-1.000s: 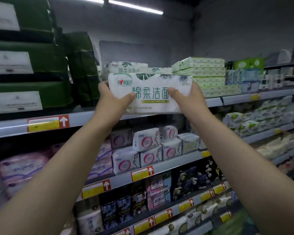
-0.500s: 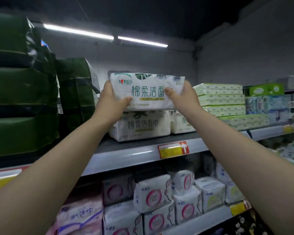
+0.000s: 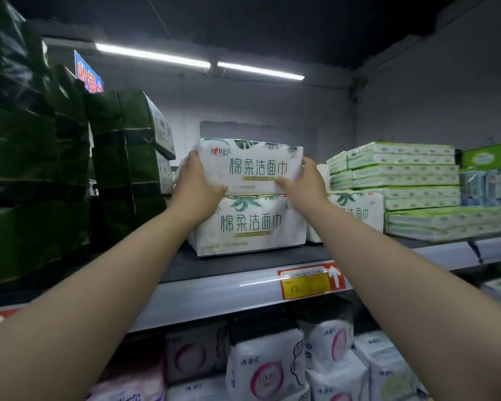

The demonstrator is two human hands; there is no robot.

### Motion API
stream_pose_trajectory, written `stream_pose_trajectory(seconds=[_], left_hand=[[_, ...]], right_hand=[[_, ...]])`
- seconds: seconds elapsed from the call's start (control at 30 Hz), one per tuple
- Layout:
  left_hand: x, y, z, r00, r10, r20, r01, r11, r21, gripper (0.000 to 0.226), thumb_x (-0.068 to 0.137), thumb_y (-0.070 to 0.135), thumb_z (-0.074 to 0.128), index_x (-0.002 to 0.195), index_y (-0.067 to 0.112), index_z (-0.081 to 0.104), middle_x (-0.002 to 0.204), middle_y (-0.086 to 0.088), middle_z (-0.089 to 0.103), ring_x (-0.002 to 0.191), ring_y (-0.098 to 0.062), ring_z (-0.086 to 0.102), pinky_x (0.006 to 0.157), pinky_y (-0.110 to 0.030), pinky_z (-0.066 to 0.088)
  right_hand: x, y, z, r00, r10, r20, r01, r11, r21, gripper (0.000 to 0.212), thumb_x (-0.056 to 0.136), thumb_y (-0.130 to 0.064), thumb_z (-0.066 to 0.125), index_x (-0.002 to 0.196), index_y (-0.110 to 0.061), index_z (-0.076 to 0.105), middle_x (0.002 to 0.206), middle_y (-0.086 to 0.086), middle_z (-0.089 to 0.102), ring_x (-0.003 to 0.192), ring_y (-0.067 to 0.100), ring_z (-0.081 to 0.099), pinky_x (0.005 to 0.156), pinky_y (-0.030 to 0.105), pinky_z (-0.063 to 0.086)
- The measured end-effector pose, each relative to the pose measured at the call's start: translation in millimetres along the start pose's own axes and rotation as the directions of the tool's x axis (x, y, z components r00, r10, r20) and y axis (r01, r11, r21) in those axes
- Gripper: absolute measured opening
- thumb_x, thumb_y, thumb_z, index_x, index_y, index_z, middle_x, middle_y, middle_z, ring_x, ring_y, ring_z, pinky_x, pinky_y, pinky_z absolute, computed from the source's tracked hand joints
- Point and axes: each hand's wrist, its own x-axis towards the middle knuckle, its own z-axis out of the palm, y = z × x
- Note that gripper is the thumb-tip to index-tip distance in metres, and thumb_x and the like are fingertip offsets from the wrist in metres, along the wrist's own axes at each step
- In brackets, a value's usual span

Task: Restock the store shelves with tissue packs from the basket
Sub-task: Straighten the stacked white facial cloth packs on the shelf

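Now the tissue pack (image 3: 252,166), lifted clear a moment ago, appears to rest on a matching pack (image 3: 249,224) set back from the shelf (image 3: 214,296) front edge. The left hand (image 3: 198,183) and right hand (image 3: 304,180) still grip its ends, so letting go seems next.

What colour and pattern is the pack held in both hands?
The tissue pack is white with green lettering and dark green leaf prints along its top; head view.

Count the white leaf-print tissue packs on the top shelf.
3. The held pack is between the left hand and right hand, directly above the lower pack; the right pack stands beside that, behind the right forearm. Others may be hidden.
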Motion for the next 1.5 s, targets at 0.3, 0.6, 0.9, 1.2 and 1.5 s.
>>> stream_pose_trajectory(seconds=[0.3, 0.6, 0.9, 1.2, 1.5], left_hand=[[-52.0, 16.1, 3.4, 0.986, -0.088, 0.141, 0.053, 0.970, 0.238, 0.088, 0.096, 0.033, 0.056, 0.156, 0.018, -0.007, 0.164, -0.001, 0.001, 0.148, -0.026, 0.016, 0.117, -0.049, 0.029], [-155.1, 55.9, 28.7, 0.897, 0.008, 0.443, -0.272, 0.799, 0.536, 0.078, 0.099, 0.054, 0.036, 0.156, 0.024, -0.008, 0.162, 0.000, -0.020, 0.150, -0.018, -0.016, 0.118, -0.047, -0.009], [-282.0, 53.9, 95.2, 0.677, 0.007, 0.736, -0.453, 0.792, 0.410, 0.080, 0.098, 0.053, 0.039, 0.156, 0.022, -0.007, 0.163, -0.005, -0.017, 0.151, -0.021, -0.011, 0.119, -0.049, -0.004], [-336.6, 46.2, 143.1, 0.442, 0.060, 0.895, -0.559, 0.799, 0.222, 0.084, 0.096, 0.061, 0.035, 0.156, 0.023, -0.011, 0.163, -0.004, -0.019, 0.151, -0.022, -0.012, 0.118, -0.051, -0.005], [-394.3, 29.5, 139.2, 0.128, 0.240, 0.962, -0.652, 0.751, -0.101, 0.085, 0.095, 0.065, 0.034, 0.155, 0.029, -0.014, 0.161, -0.001, -0.024, 0.150, -0.020, -0.017, 0.117, -0.049, -0.011]], right_hand=[[-36.5, 17.2, -24.3, 0.972, -0.176, 0.153, 0.209, 0.948, -0.240, 0.071, 0.091, -0.030, 0.065, 0.150, -0.012, 0.029, 0.145, 0.011, 0.042, 0.136, 0.027, 0.038, 0.111, 0.040, 0.036], [-124.4, 57.1, -106.8, 0.910, -0.261, 0.323, 0.411, 0.669, -0.620, 0.075, 0.096, -0.053, 0.045, 0.157, -0.023, 0.012, 0.165, 0.007, 0.004, 0.152, 0.025, -0.003, 0.120, 0.046, 0.001], [-241.9, 142.6, -209.0, 0.909, 0.061, 0.412, 0.289, 0.619, -0.730, 0.077, 0.096, -0.057, 0.043, 0.157, -0.026, 0.009, 0.165, 0.007, -0.002, 0.151, 0.028, -0.006, 0.120, 0.049, 0.001], [-338.8, 165.1, -272.4, 0.841, 0.457, 0.288, 0.083, 0.418, -0.905, 0.083, 0.094, -0.066, 0.038, 0.157, -0.031, -0.003, 0.164, 0.006, -0.009, 0.151, 0.028, -0.010, 0.120, 0.050, 0.000], [-467.1, 129.3, -270.5, 0.808, 0.585, -0.067, -0.227, 0.203, -0.953, 0.086, 0.090, -0.065, 0.046, 0.157, -0.031, 0.005, 0.165, 0.009, -0.002, 0.151, 0.030, -0.001, 0.119, 0.052, 0.003]])
